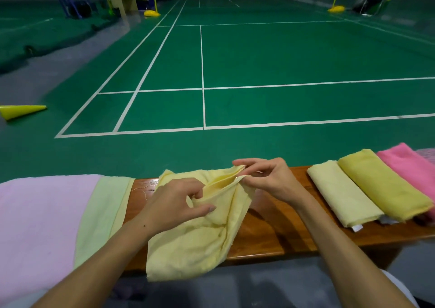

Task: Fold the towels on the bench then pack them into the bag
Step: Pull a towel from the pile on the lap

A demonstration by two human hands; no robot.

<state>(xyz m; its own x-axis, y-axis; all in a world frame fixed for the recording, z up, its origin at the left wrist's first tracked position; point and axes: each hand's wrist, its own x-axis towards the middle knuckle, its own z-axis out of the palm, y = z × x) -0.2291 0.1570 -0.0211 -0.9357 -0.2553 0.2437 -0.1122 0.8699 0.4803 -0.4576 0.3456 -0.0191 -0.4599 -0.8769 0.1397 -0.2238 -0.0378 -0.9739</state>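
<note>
Pale yellow towel [200, 232] pinched in both hands, long axis from bench [266, 232] toward viewer.

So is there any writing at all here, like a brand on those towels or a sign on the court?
No text can be read anywhere.
The small white tag under the folded pale yellow towel shows no legible print.
The court floor carries only white lines, no words or numbers.

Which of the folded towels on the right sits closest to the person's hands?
The pale yellow towel, leftmost of the three folded ones; the darker yellow towel and pink towel lie farther right.
</note>
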